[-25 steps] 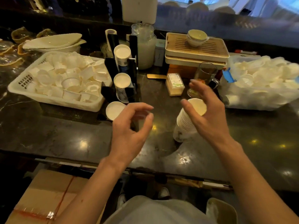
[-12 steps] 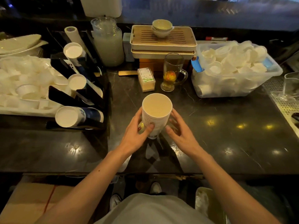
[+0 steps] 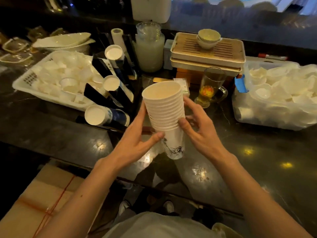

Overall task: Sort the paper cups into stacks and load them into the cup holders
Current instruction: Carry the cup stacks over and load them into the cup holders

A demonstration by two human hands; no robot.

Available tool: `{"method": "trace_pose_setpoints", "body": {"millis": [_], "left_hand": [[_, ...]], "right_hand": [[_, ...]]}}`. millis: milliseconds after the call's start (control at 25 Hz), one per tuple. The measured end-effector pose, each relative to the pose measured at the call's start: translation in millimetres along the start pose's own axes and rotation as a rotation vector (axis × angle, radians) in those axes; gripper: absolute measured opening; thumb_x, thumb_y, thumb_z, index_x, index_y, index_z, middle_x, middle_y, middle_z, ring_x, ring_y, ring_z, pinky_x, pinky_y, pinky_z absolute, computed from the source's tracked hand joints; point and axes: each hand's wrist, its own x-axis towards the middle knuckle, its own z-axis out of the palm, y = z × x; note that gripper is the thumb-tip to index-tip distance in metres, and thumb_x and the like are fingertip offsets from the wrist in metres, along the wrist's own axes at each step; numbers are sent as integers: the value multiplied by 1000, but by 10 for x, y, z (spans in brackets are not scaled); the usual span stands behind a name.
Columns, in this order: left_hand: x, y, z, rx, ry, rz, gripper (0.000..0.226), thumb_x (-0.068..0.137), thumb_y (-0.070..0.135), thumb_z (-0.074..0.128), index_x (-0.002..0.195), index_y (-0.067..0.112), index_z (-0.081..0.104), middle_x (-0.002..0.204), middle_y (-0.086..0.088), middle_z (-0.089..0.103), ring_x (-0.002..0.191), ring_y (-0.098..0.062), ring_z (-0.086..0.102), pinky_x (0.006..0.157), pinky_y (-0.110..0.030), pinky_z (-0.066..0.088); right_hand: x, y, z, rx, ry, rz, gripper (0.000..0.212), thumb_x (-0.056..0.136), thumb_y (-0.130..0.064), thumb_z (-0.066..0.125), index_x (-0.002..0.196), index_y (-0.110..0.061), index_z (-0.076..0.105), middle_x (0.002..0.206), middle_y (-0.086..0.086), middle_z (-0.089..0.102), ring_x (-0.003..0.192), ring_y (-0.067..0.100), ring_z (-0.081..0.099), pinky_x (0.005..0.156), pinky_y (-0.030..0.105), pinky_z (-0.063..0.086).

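A tall stack of white paper cups (image 3: pixel 164 110), ink drawing on the lowest cup, is held tilted above the dark counter. My left hand (image 3: pixel 135 141) grips its lower left side, thumb across the front. My right hand (image 3: pixel 200 129) clasps the right side. To the left stands a black tiered cup holder (image 3: pixel 103 97) with three cup stacks lying in its slots, mouths toward me: an upper stack (image 3: pixel 114 53), a middle stack (image 3: pixel 111 82) and a lower stack (image 3: pixel 96 115).
A white basket (image 3: pixel 32 86) of loose cups sits far left. A clear bin (image 3: pixel 257 117) of loose cups is at the right. Behind the stack are a glass mug of tea (image 3: pixel 209 86), stacked tea trays (image 3: pixel 207 52) with bowls, and a glass jar (image 3: pixel 150 47).
My hands closed on the cup stack from both sides and lifted it off the counter, tilting it toward me. One second ago both hands were open near it.
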Motion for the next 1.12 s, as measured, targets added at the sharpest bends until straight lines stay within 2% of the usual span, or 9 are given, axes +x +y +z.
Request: {"method": "trace_pose_setpoints", "body": {"millis": [120,200,360,480,680,800,920,1000,1120], "left_hand": [[-99,191,-408,53,74,30,106,89,41,70,155,38,-13,150,38,28,115,8,58,89,-21,54],[-144,275,-659,44,123,-3,110,85,44,72,153,45,-15,134,51,35,102,1,67,80,-17,55],[-91,356,-1198,-21,211,-53,102,74,54,76,150,55,8,139,34,41,83,-24,74,73,-35,62],[78,315,-1531,-46,218,-13,86,78,62,67,150,43,24,139,33,43,92,-16,73,71,-33,61],[436,69,-1955,7,176,-106,64,82,77,40,132,40,50,119,20,62,91,-2,67,70,-24,56],[618,-83,-2095,169,173,-171,72,81,87,17,106,35,59,87,17,65,75,4,60,65,-17,43],[756,-247,-2192,272,125,-267,84,74,93,2,95,33,58,82,15,61,75,-1,57,61,-22,32],[836,-349,-2234,278,36,-306,98,70,94,-3,96,29,65,84,12,63,80,-3,56,64,-24,33],[948,-512,-2267,254,-68,-368,82,86,82,7,83,27,67,97,-2,70,85,-11,59,76,-35,40]], "right_hand": [[316,-335,96,57,-113,-53,59,99,-41,50,153,-31,28,149,-6,44,113,11,61,90,30,55],[510,-484,211,107,-181,-93,55,101,-30,46,152,-34,26,150,-7,43,114,6,60,89,32,56],[852,-668,479,248,-269,-56,55,100,-36,50,149,-39,26,154,-6,38,120,6,58,77,33,60],[1099,-735,668,328,-272,5,64,95,-39,55,153,-30,30,152,1,42,117,17,61,72,27,56],[1440,-806,995,440,-171,202,47,99,-32,50,145,-21,46,130,10,63,116,57,50,93,66,45],[1588,-935,1157,365,-108,280,32,102,-38,48,127,-25,64,115,11,71,107,43,63,86,51,55],[1742,-1031,1250,327,-65,436,33,95,-52,50,92,-35,78,94,-3,77,85,17,74,70,29,57],[1805,-1054,1295,312,-47,529,36,92,-59,52,79,-39,79,87,-7,75,80,11,71,72,27,54],[1868,-976,1367,179,-8,583,31,99,-45,49,98,-27,73,62,-11,67,54,4,61,59,25,46]]}}
